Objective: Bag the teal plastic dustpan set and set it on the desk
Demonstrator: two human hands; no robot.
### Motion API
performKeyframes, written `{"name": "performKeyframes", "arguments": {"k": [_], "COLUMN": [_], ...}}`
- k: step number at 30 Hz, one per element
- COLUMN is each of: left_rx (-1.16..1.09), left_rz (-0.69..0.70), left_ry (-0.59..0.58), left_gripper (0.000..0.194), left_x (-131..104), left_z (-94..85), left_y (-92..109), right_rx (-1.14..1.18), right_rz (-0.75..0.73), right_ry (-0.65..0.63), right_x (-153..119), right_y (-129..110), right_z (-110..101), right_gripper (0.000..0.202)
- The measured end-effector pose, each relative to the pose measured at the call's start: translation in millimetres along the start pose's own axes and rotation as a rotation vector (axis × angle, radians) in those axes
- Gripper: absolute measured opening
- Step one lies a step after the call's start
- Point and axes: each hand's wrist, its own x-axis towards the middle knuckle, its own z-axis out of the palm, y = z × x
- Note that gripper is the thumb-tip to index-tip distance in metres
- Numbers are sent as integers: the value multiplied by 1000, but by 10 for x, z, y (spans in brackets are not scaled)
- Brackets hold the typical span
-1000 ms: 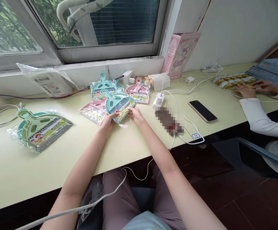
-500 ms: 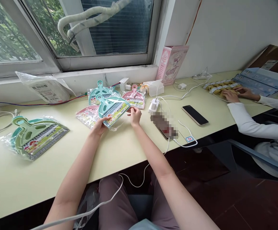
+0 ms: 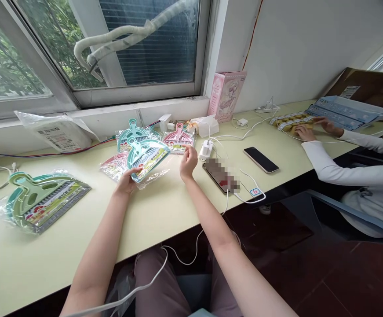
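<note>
My left hand [image 3: 125, 181] grips the lower left corner of a teal dustpan and brush set [image 3: 147, 157] with a printed card, held tilted above the table. A loose clear plastic bag flap [image 3: 154, 178] hangs along its lower edge. Just right of the set, my right hand [image 3: 188, 163] is closed with fingers curled. Whatever it may hold is hidden. Behind lie another teal set [image 3: 133, 132], a pink set [image 3: 178, 137] and a second pink set [image 3: 114, 166], partly covered. Bagged green and teal dustpans [image 3: 46, 198] rest at the left.
A white plastic package [image 3: 57, 134] leans by the window. Right of my hands are a phone with cables [image 3: 216, 176], a charger [image 3: 206, 149] and a second phone [image 3: 261, 159]. A pink box [image 3: 226, 97] stands behind. Another person's hands [image 3: 305, 132] handle yellow items at the far right.
My right hand has come away from the set's right edge and closed up. The plastic flap now hangs loose below the set, still in my left hand. The view has shifted slightly.
</note>
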Motion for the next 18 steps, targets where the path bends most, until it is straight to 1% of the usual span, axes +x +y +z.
{"name": "performKeyframes", "arguments": {"k": [2,4,6,8,10,14,18], "left_rx": [-18,-28,-31,-26,-22,-8,25], "left_rz": [6,26,40,40,36,14,-17], "left_ry": [-36,-54,-48,-45,-46,-42,10], "left_gripper": [24,24,23,24,26,27,24], "left_x": [35,59,71,76,77,63,25], "left_z": [-43,-77,-98,-105,-103,-72,-20], "left_y": [-9,-15,-16,-15,-14,-18,-21], "right_rx": [-3,-9,-6,15,43,75,87], "right_rz": [-31,-66,-118,-177,-210,-228,-254], "right_ry": [-104,-252,-358,-394,-406,-438,-459], "right_x": [77,127,148,151,151,176,204], "right_y": [-5,-7,-1,5,4,-2,32], "right_z": [-31,-35,-16,3,1,-60,-89], "right_gripper": [40,45,43,38,39,48,43]}}
